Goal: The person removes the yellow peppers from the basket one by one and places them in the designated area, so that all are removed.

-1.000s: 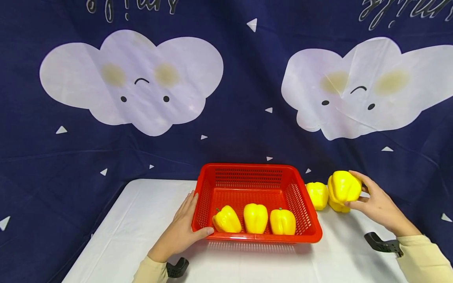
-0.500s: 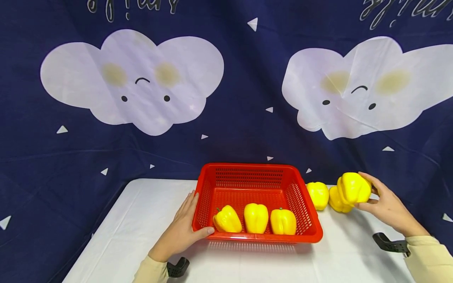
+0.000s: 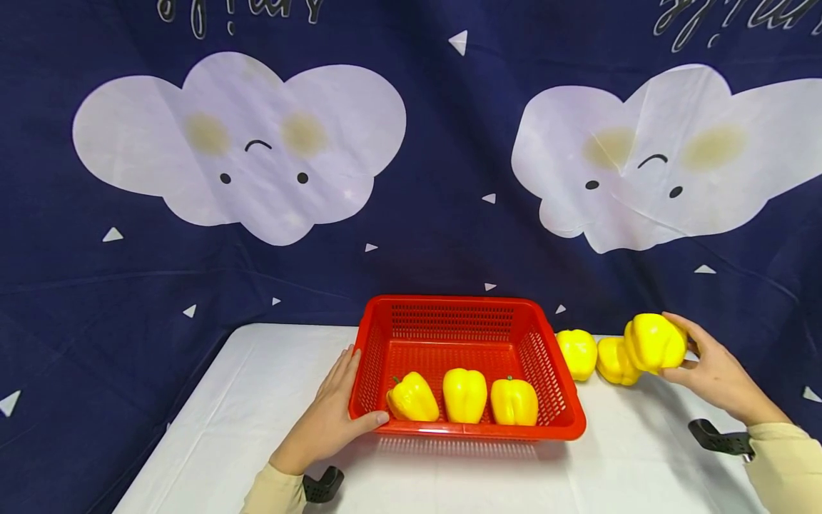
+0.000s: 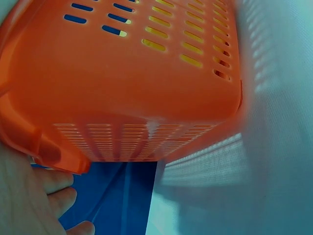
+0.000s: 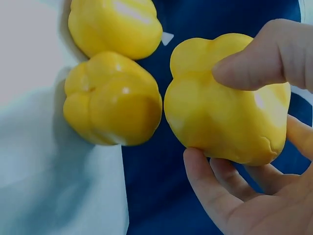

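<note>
Navy backdrop (image 3: 443,207) noted at rear; white table (image 3: 212,407) below it. Red basket (image 3: 475,430) set on table. L hand (image 3: 326,426) laid at basket's L side: fingers near-straight along outer rim, thumb over near L corner, nothing seen to be pinched. R hand (image 3: 722,375) closed to pepper's width: held pepper (image 3: 653,343) gripped btwn thumb & fingers, apparently off table, well R of basket. Three peppers (image 3: 465,396) contained in basket, rowed along near wall. Wall pepper (image 3: 576,355) & mid pepper (image 3: 616,360) seated on table, btwn basket & R hand.

Chg. vs. prev. frames: R hand w/ held pepper shifted R, away from basket; mid pepper, partly covered before, now more exposed. L hand, basket & contents essentially unmoved. Judged: basket count unaltered by shift; gap to held pepper widened. Contact btwn held & mid peppers can't be told.
</note>
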`<state>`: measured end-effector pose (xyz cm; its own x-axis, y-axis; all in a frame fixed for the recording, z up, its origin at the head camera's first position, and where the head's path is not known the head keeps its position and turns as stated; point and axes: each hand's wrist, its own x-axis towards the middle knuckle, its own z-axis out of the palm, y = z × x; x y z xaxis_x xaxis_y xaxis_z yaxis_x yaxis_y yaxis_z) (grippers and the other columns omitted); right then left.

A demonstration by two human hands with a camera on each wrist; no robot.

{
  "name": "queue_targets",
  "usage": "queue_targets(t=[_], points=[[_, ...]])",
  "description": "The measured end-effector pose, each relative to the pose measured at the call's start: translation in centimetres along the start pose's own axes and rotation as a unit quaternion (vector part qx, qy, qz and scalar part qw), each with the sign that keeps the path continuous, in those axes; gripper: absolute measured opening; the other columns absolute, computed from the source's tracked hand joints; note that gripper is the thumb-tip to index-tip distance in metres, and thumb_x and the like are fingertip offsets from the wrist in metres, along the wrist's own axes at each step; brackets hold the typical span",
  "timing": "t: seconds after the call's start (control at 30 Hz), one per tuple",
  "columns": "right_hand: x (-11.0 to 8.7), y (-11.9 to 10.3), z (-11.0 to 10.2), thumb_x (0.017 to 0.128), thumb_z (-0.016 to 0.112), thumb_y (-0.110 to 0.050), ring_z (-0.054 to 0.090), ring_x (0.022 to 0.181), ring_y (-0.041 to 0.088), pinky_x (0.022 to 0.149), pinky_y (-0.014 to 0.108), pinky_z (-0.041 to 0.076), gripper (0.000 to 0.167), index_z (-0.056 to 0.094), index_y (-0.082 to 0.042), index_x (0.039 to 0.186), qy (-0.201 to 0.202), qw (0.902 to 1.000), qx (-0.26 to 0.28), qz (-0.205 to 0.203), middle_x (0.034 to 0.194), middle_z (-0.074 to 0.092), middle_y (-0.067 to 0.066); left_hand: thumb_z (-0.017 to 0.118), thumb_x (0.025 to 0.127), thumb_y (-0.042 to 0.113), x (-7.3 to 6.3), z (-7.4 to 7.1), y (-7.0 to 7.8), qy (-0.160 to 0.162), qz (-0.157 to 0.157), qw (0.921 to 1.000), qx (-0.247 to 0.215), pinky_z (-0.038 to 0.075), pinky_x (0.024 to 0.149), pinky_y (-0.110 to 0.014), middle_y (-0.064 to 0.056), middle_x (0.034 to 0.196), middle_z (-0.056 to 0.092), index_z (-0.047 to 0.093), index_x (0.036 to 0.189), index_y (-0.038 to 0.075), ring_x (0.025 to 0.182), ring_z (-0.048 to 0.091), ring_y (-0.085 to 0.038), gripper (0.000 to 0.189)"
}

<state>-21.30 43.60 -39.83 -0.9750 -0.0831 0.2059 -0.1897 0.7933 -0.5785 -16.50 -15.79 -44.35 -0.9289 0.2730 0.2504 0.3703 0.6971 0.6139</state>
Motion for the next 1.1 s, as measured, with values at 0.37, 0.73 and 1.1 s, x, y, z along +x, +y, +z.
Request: queue_targets(t=[0.37, 0.73, 1.1], points=[[0.3, 1.6, -0.6, 0.074, 0.082, 0.0, 0.042, 0.112, 0.057, 0.066, 0.013, 0.042, 0.103, 0.019, 0.006, 0.155, -0.01, 0.9999, -0.012, 0.005, 0.138, 0.035, 0.041, 0.071, 0.083, 0.061, 0.0, -0.1, 0.0, -0.005, -0.003, 1.0, -0.002, 0.019, 0.116, -0.064, -0.017, 0.167, 0.011, 0.017, 0.16, 0.001, 0.153, 0.011, -0.036, 0.111], [0.7, 3.0, -0.7, 0.072, 0.08, -0.003, 0.037, 0.116, 0.059, 0.081, 0.063, 0.045, 0.107, 0.014, 0.006, 0.156, -0.021, 0.9989, -0.012, 0.041, 0.141, 0.03, 0.043, 0.071, 0.083, 0.061, 0.0, -0.1, 0.0, -0.005, -0.006, 1.0, 0.001, 0.019, 0.117, -0.063, -0.017, 0.167, 0.011, 0.016, 0.16, 0.001, 0.153, 0.011, -0.035, 0.112], [0.4, 4.6, -1.0, 0.073, 0.08, -0.002, 0.038, 0.113, 0.056, 0.081, 0.061, 0.043, 0.106, 0.013, 0.007, 0.156, -0.041, 0.9975, -0.018, 0.055, 0.138, 0.031, 0.044, 0.072, 0.084, 0.058, 0.0, 0.0, 0.0, -0.003, -0.005, 1.0, -0.001, 0.021, 0.116, -0.064, -0.018, 0.166, 0.012, 0.017, 0.16, 0.002, 0.153, 0.012, -0.035, 0.11]])
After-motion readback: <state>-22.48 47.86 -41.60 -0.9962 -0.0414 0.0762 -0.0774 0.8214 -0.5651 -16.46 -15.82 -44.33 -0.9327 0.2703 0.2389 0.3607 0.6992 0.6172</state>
